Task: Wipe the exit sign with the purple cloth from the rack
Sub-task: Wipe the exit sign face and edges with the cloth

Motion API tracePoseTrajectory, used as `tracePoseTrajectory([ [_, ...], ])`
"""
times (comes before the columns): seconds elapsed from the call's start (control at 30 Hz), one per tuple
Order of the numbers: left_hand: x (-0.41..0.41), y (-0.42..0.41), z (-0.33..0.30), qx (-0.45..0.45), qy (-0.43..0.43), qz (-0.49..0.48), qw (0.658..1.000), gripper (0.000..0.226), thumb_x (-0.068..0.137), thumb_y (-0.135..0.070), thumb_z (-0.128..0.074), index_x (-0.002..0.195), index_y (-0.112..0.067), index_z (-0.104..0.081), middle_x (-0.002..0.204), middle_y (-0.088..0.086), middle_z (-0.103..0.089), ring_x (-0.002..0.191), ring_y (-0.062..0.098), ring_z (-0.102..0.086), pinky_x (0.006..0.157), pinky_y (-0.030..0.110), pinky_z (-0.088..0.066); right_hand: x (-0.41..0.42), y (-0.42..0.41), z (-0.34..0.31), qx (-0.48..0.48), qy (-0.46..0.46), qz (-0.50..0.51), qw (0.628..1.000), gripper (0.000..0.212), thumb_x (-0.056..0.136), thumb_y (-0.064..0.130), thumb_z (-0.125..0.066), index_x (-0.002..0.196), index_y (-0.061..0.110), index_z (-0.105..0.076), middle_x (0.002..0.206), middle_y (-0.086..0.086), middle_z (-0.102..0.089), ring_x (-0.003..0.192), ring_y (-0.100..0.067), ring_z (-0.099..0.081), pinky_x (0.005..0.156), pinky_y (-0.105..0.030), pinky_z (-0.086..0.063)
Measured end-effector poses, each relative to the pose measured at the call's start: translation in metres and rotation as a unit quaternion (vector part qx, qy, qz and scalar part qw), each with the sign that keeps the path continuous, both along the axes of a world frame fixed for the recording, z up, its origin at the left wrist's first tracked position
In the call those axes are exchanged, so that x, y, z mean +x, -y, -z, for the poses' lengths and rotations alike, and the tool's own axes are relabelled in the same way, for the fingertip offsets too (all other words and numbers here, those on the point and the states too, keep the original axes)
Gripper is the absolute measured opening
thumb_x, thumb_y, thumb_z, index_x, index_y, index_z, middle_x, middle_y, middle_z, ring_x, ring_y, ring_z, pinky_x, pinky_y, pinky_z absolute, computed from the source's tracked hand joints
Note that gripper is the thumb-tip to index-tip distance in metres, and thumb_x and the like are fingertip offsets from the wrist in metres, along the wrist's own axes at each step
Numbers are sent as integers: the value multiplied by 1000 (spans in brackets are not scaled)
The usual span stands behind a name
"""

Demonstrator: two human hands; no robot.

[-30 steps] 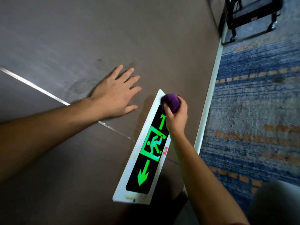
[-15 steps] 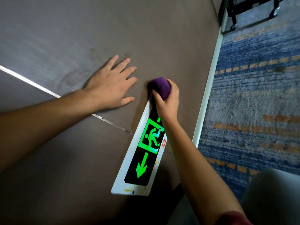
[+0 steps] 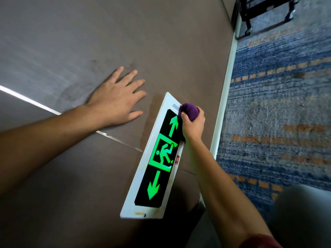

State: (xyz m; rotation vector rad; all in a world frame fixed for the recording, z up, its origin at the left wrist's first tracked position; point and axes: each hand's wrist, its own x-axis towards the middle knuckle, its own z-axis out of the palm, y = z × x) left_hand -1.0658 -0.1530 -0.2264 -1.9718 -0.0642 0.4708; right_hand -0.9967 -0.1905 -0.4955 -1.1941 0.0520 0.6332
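Note:
The exit sign (image 3: pixel 157 158) is a long white-framed black panel with a green running figure and two green arrows, mounted low on the brown wall. My right hand (image 3: pixel 193 124) is shut on a bunched purple cloth (image 3: pixel 189 110) and presses it against the sign's upper right corner, beside the upper arrow. My left hand (image 3: pixel 116 101) lies flat on the wall to the left of the sign, fingers spread, holding nothing.
A thin metal strip (image 3: pixel 32 102) runs across the brown wall (image 3: pixel 161 42). A white baseboard (image 3: pixel 225 90) meets blue carpet with orange dashes (image 3: pixel 277 113). A black wheeled rack (image 3: pixel 265 9) stands at the top right. Grey clothing shows at bottom right.
My right hand with the cloth slid from the sign's top-left corner across to its right side, uncovering the upper arrow. My left hand stayed flat on the wall.

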Motion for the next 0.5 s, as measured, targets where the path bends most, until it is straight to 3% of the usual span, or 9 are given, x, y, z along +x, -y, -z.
tracePoseTrajectory([
  [0.1,0,-1,2,4,1,3,1000,66,94,-64,-44,145,-23,-50,162,9,-38,154,34,-24,124,56,-15,-1,-4,-23,41,41,6,998,59,91,25,-74,144,22,-49,148,-5,-47,123,-22,-59,109,-38,-48],
  [0.2,0,-1,1,-7,1,7,1000,66,93,-63,-47,144,-21,-52,160,11,-40,153,34,-26,124,56,-16,-1,-8,-48,77,118,1,990,61,89,22,-77,145,18,-51,150,-8,-48,131,-22,-53,109,-25,-39],
  [0.4,4,-1,7,-9,-11,-6,1000,64,94,-61,-46,146,-23,-49,162,9,-36,155,34,-22,124,55,-13,-3,-4,-50,78,181,8,980,62,90,25,-77,146,17,-51,151,-8,-50,136,-23,-52,111,-24,-36],
  [0.5,5,1,9,-18,-27,-8,999,63,95,-61,-45,147,-26,-47,163,8,-35,155,32,-21,125,55,-12,-5,-7,-40,55,166,28,984,60,91,28,-75,146,19,-51,150,-4,-54,134,-20,-54,111,-31,-41],
])
